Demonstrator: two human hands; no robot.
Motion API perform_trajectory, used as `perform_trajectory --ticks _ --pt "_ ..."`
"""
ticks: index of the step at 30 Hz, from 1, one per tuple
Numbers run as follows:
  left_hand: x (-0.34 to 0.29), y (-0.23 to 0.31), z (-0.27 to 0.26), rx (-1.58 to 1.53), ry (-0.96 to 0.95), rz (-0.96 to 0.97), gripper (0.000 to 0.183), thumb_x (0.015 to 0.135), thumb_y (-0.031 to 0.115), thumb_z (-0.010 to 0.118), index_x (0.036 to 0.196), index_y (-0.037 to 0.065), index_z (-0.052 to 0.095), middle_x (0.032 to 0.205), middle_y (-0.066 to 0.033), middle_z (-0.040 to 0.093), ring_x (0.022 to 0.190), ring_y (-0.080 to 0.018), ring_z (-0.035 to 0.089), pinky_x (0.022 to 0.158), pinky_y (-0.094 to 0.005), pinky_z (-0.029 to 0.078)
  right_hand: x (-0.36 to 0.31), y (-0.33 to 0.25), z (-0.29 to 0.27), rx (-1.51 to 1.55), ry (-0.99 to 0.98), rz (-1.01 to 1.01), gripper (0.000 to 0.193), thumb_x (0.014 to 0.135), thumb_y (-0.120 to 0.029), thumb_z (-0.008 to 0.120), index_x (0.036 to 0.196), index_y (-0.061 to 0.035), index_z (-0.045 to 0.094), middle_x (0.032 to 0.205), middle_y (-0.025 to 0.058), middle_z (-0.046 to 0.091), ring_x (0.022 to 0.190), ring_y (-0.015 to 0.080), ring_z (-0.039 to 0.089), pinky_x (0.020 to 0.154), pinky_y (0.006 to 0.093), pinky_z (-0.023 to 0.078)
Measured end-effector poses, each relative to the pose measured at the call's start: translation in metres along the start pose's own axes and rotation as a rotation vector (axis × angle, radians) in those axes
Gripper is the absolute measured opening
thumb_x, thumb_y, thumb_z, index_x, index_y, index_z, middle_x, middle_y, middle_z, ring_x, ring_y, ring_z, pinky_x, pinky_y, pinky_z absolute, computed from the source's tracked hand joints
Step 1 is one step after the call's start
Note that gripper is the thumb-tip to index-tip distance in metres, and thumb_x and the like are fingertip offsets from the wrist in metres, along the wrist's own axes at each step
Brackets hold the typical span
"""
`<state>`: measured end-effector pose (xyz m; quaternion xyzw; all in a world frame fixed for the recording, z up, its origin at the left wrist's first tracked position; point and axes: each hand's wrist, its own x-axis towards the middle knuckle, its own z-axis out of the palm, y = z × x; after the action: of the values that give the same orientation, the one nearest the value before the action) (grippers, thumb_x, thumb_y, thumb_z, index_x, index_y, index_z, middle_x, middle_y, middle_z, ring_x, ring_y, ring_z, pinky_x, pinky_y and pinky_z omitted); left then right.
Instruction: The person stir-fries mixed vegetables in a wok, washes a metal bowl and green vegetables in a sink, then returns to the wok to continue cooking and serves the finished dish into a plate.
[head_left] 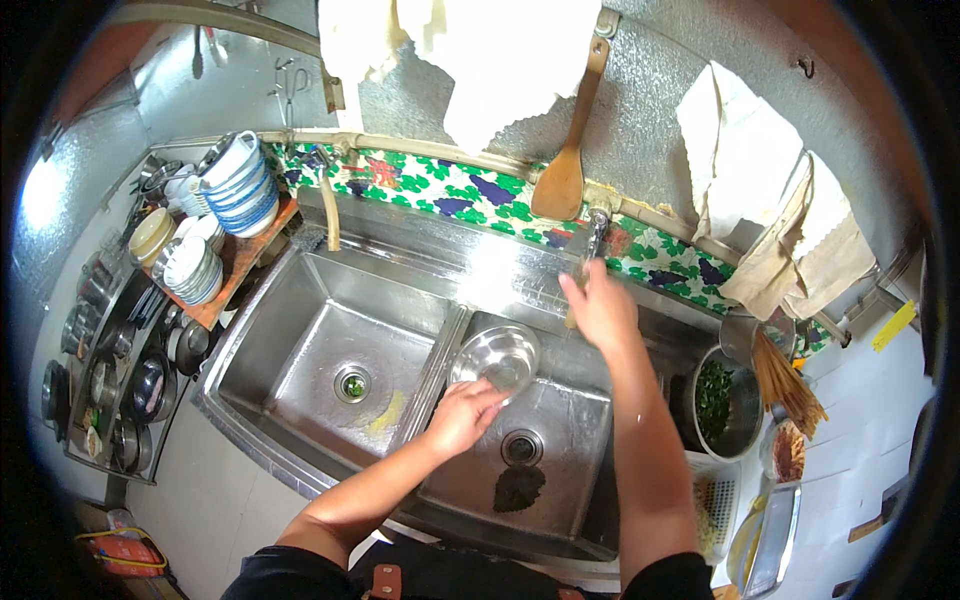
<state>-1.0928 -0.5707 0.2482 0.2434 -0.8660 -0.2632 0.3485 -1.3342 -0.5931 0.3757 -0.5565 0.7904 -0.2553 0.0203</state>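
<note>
My left hand [465,418] pinches the near rim of a shiny round metal bowl [512,350]. The bowl is tilted over the divider and the right basin [570,410] of a steel double sink. My right hand [603,308] is closed around the pale hose of the right faucet [597,222], just above that basin; the palm and fingers hide most of the hose. A dark wet patch [519,486] lies beside the right drain. In the left basin [330,320], green scraps sit in the drain and a yellowish smear marks the floor.
Stacked bowls [240,195] stand on a shelf at the left, above a rack of pans [130,380]. A wooden spatula [562,180] and white cloths [745,150] hang behind the sink. A pot of chopped greens [712,400] and a bundle of chopsticks [785,375] stand at the right.
</note>
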Motion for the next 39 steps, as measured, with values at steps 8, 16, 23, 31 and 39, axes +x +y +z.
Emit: perform_trajectory --ticks 8,16,23,31,39 --pt "-0.027 0.031 -0.034 0.51 -0.126 0.34 0.045 0.077 0.014 0.064 0.121 0.023 0.064 0.081 0.0005 0.047 0.082 -0.0192 0.05 0.084 -0.0363 0.037 -0.103 0.01 0.034 0.501 -0.17 0.023 0.024 0.079 -0.022 0.065 0.089 -0.0016 0.059 0.078 0.0216 0.062 0.073 0.0379 0.061 0.066 0.0407 0.047" --pt "-0.11 -0.012 -0.111 0.532 -0.145 0.087 0.017 0.08 0.03 0.071 0.079 0.012 0.07 0.097 -0.0018 0.056 0.102 -0.022 0.051 0.102 -0.0523 0.03 -0.13 0.036 0.005 0.121 0.034 -0.077 0.015 0.077 -0.014 0.065 0.078 -0.0022 0.055 0.07 0.0188 0.056 0.066 0.0384 0.058 0.057 0.0447 0.042" --pt "-0.278 -0.052 -0.221 0.666 0.031 -0.476 0.019 0.084 0.032 0.066 0.078 0.013 0.069 0.114 -0.0022 0.057 0.123 -0.0233 0.045 0.106 -0.067 0.02 -0.154 0.051 0.071 -0.423 0.0 -0.132 0.013 0.077 -0.015 0.058 0.083 -0.0104 0.068 0.08 0.0136 0.066 0.077 0.0332 0.066 0.066 0.044 0.051" --pt "-0.489 -0.104 -0.327 0.328 -0.151 -1.398 0.029 0.094 0.036 0.054 0.102 0.009 0.06 0.09 -0.0147 0.063 0.095 -0.0358 0.061 0.084 -0.0452 0.049 -0.132 -0.094 0.116 0.413 0.303 0.119 0.008 0.076 0.003 0.057 0.082 0.0024 0.062 0.071 0.008 0.062 0.067 0.0159 0.059 0.061 0.0308 0.044" --pt "-0.524 -0.149 -0.443 -0.802 0.643 -1.26 0.05 0.098 0.034 0.05 0.138 0.006 0.039 0.126 -0.015 0.053 0.098 -0.026 0.064 0.081 -0.036 0.053 -0.189 -0.439 0.306 0.881 -0.538 0.255 0.005 0.086 -0.014 0.061 0.086 -0.0102 0.064 0.075 -0.0007 0.061 0.059 0.01 0.055 0.048 0.0253 0.045"
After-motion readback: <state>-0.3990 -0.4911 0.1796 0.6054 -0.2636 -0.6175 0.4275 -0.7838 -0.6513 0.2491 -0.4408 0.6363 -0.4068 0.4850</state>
